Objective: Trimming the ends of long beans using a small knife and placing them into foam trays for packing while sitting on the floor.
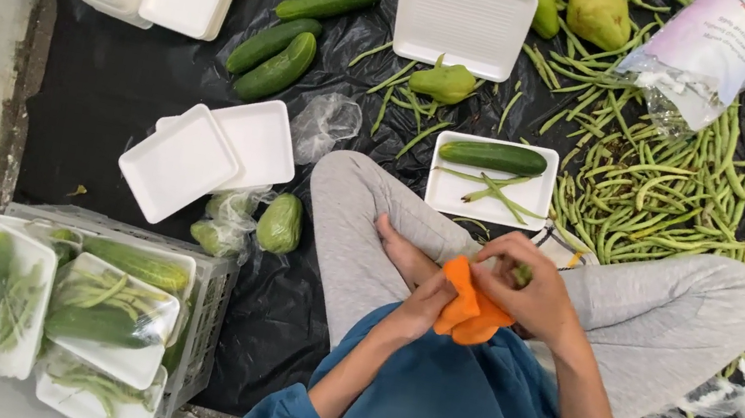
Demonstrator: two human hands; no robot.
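Observation:
I sit cross-legged on black plastic sheeting. Both hands meet over my lap on an orange piece (468,314), cloth or peel, I cannot tell which. My left hand (425,307) grips its left side. My right hand (530,291) pinches it from the right and above. Just beyond my knees lies a white foam tray (444,189) holding one cucumber (492,156) and a few green beans (496,193).
A heap of green beans (668,193) spreads at right, with plastic bags (712,49). Loose cucumbers (277,57), chayotes (444,80) and empty foam trays (464,21) lie ahead. Stacked trays (200,155) sit left. A crate (210,308) holds wrapped filled trays (107,316).

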